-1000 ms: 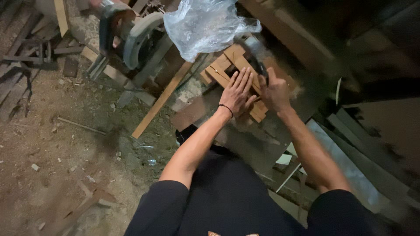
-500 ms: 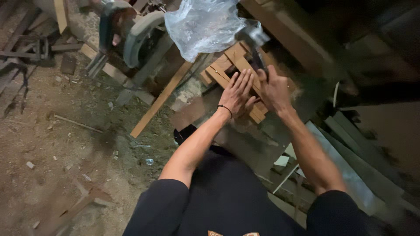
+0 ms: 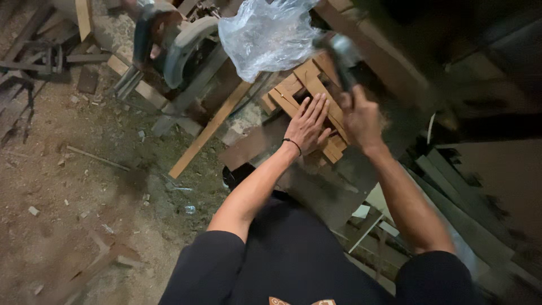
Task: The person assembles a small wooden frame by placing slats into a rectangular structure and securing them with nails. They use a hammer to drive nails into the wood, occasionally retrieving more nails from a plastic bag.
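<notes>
Right hand point(image 3: 361, 116) grips a raised hammer point(image 3: 339, 56); left hand point(image 3: 309, 121), fingers spread flat, presses the wooden slats point(image 3: 307, 85) on the worktop. A stray swing could smash those close fingers.

Slat frame point(image 3: 305, 90): bare wood, matt, rough-sawn. Hammer point(image 3: 341, 59): head of dull grey metal, blurred. Bag point(image 3: 265, 34): thin clear plastic, crinkled, glossy. Saw point(image 3: 175, 45): guard of smooth grey metal. Floor point(image 3: 73, 186): packed earth, rough, strewn with wood chips.
</notes>
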